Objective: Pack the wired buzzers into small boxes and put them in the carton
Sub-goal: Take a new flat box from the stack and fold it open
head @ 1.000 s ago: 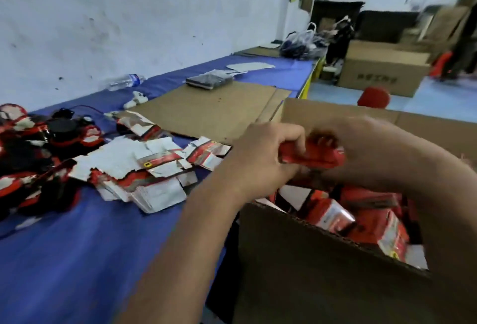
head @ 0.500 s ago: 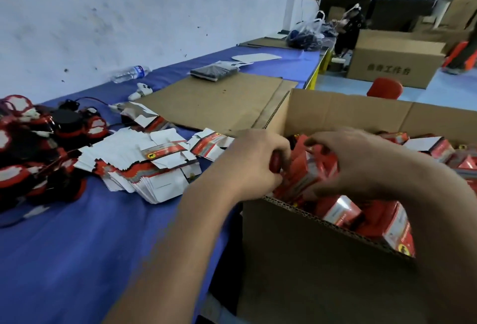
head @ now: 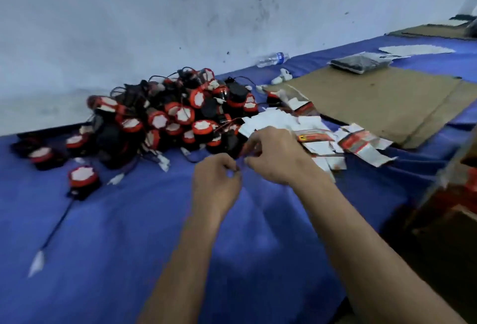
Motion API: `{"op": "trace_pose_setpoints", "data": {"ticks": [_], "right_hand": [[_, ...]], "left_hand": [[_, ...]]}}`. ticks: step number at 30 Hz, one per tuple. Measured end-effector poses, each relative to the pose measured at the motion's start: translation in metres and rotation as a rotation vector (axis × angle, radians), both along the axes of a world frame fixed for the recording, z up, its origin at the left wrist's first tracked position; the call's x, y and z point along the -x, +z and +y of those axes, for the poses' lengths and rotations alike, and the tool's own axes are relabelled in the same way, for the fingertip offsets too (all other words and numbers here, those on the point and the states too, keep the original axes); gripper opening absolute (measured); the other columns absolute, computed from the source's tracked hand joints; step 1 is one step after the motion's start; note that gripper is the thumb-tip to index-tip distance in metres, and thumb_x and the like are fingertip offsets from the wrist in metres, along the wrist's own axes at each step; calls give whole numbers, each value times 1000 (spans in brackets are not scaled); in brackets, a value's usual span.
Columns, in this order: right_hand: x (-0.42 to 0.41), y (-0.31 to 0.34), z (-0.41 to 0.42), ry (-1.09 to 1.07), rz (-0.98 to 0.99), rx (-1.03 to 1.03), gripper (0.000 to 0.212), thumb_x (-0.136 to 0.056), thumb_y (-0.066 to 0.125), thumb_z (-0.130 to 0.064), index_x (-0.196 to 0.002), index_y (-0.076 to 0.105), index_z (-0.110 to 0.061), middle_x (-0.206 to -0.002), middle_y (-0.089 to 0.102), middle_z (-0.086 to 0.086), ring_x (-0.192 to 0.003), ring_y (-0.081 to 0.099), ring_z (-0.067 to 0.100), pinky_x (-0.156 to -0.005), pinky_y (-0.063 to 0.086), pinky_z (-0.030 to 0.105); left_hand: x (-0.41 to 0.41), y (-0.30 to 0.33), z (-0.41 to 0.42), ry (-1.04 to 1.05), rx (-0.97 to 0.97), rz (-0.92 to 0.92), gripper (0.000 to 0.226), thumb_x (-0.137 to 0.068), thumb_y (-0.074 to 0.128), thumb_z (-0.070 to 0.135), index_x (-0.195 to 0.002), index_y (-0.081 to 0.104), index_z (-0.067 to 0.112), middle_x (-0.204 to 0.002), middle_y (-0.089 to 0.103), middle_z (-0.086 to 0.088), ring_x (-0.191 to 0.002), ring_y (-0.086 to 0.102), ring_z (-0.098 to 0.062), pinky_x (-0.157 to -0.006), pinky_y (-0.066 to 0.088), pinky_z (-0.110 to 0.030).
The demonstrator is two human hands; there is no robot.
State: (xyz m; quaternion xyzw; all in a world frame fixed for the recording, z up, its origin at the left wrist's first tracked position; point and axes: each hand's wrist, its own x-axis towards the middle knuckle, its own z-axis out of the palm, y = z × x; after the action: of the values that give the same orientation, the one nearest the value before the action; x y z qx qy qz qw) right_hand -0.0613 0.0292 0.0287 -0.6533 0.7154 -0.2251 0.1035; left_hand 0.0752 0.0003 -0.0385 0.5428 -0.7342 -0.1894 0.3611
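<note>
Two hands, centre of the frame, over a blue table cover (head: 134, 233).

Item 1: right hand (head: 277, 155). Reaches from the lower right toward the near edge of a stack of flat, unfolded small boxes (head: 317, 140), white and red, fanned out at centre right. Fingers bent and pointing left; they appear to pinch something thin and reddish at their tips, but motion blur leaves it unclear what that is, or whether anything is truly held.

Item 2: left hand (head: 215, 184). Lies just below and left of the right hand, fingertips nearly meeting it. Fingers curled, thumb toward forefinger; whether it pinches the same thin thing cannot be told.

Item 3: heap of wired buzzers (head: 178, 117), black bodies with red rims and white faces, upper left of centre against the wall. It lies above and left of both hands, near them. The left hand is the nearer by judgement; the flat boxes lie under and right of the right hand.

Item 4: single buzzer (head: 83, 179), apart at left, its lead running down toward the lower left corner, long axis on that diagonal.

Item 5: carton (head: 449, 215), right edge of frame, largely cut off and blurred; contents not legible.

Item 6: cardboard sheet (head: 374, 101), upper right, flat on the table.

Item 7: plastic bottle (head: 273, 58), lying by the wall.
</note>
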Motion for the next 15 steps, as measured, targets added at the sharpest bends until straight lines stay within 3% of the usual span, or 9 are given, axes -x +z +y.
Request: {"op": "trace_pose_setpoints", "data": {"ticks": [2,4,8,10,12,15], "right_hand": [[-31,-27,-36,77,-38,-47,17,-81,74,-16,-98,76,-17,-92,75,5,-89,69,25,-76,57,35],[-56,-46,-67,76,-26,-1,22,-82,74,-17,-103,72,-12,-99,72,9,-98,66,30,-84,56,42],[-92,-67,-122,-94,215,226,54,-82,78,-28,-125,48,-16,-133,47,15,-128,40,38,-102,43,48],[-102,-70,-140,-91,249,254,61,-83,77,-27,-131,41,-20,-140,39,17,-133,35,40,-105,39,57],[-108,-72,-153,-60,213,267,63,-83,78,-32,-132,40,-20,-142,36,18,-133,35,41,-105,36,59],[-101,-72,-159,-43,31,350,61,-86,71,-50,-131,44,-19,-136,41,16,-125,41,39,-100,39,57]], "left_hand": [[-31,-14,-13,167,-16,-21,30,-85,65,10,-64,52,27,-64,52,10,-73,56,-21,-56,25,-28],[-55,-23,-25,268,-27,-3,24,-84,65,7,-68,58,23,-73,61,3,-77,58,-23,-56,26,-25],[-83,-32,-44,350,15,76,38,-81,61,0,-62,45,29,-70,54,7,-66,46,-12,-51,29,-18],[-85,-33,-52,351,12,91,26,-84,63,1,-70,57,23,-84,64,-1,-73,50,-13,-56,28,-19],[-83,-33,-60,351,14,89,15,-84,65,2,-80,66,16,-93,68,-3,-81,53,-14,-61,29,-21],[-72,-31,-70,319,-1,106,14,-81,63,2,-80,64,16,-92,67,-6,-83,56,-19,-58,29,-22]]}}
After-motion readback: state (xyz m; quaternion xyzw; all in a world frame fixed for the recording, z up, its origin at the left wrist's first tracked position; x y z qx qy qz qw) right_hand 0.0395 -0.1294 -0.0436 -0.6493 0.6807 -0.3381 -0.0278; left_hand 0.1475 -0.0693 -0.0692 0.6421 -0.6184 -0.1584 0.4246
